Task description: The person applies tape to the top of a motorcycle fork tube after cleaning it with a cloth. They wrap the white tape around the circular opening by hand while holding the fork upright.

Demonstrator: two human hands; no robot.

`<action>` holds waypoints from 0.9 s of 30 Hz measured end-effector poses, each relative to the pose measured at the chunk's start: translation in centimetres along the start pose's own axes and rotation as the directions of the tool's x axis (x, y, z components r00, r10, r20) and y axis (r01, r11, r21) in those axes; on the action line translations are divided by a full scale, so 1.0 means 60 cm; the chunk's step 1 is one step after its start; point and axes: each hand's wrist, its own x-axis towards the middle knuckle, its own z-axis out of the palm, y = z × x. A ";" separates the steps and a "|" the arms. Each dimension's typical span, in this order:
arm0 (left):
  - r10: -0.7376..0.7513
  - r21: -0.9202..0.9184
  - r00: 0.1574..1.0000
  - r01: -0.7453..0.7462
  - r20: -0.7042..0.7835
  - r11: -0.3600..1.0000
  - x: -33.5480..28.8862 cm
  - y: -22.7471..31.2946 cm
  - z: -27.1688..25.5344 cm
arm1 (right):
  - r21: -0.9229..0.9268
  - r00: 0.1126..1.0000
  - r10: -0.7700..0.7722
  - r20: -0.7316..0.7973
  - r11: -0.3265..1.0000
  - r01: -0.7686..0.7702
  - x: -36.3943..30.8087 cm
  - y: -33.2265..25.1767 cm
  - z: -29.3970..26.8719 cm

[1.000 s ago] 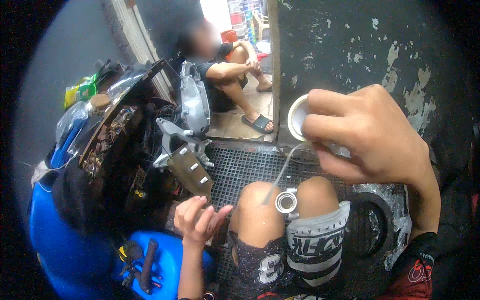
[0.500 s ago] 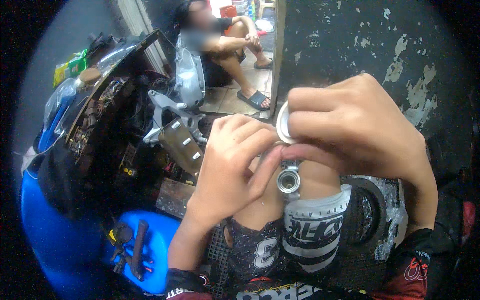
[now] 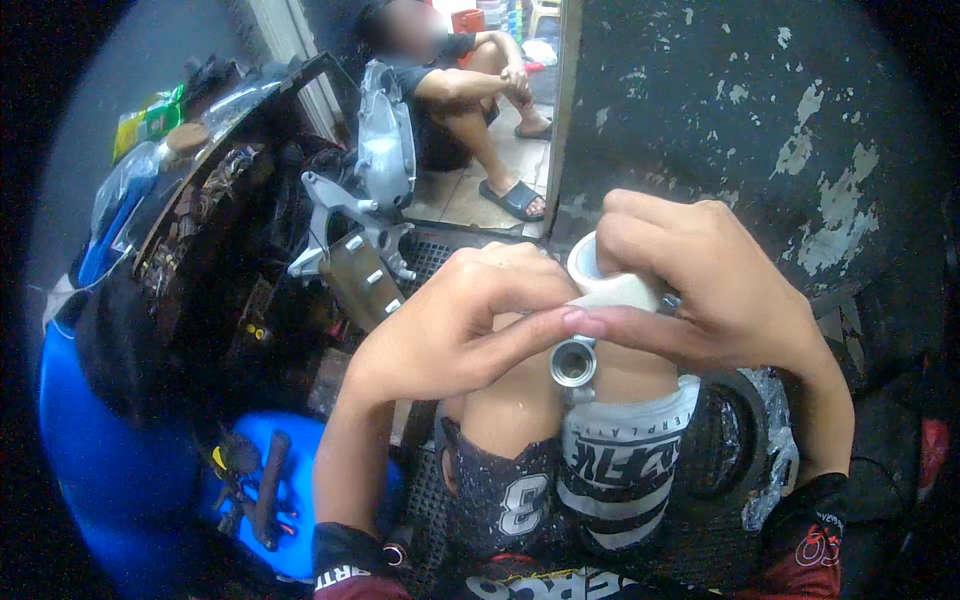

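Observation:
A roll of white tape (image 3: 617,290) is in my right hand (image 3: 715,285), whose fingers reach into its core while the thumb presses at its near edge. My left hand (image 3: 470,315) is closed beside the roll, its thumb tip meeting my right thumb at the tape. The tape's free end cannot be made out, and my left fingertips are hidden behind the roll. Just below the thumbs, a silvery metal part with a round, hollow threaded end (image 3: 573,364) stands between my knees.
Left, a blue plastic stool (image 3: 275,440) bears dark tools. Beyond it lie a cluttered shelf (image 3: 215,200) and grey metal castings (image 3: 385,150). A person (image 3: 450,85) sits in the doorway ahead. A peeling dark wall (image 3: 680,120) rises right, with a black tyre (image 3: 735,435) near my knee.
Both hands have come down a little, and the roll has tilted so its outer side shows. My right thumb has straightened against my left thumb.

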 end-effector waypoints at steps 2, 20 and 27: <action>-0.022 -0.023 0.999 0.023 0.039 0.999 -0.002 -0.002 -0.003 | -0.014 0.995 0.022 0.102 1.000 -0.021 0.001 0.004 0.005; -0.234 -0.026 0.958 0.241 0.169 0.970 -0.022 -0.010 -0.047 | 0.263 0.996 0.025 0.090 0.964 -0.048 0.032 0.029 0.049; -0.348 -0.011 0.918 0.356 0.190 0.934 -0.041 -0.015 -0.055 | 0.141 0.996 0.008 0.090 0.990 -0.021 0.052 0.016 0.067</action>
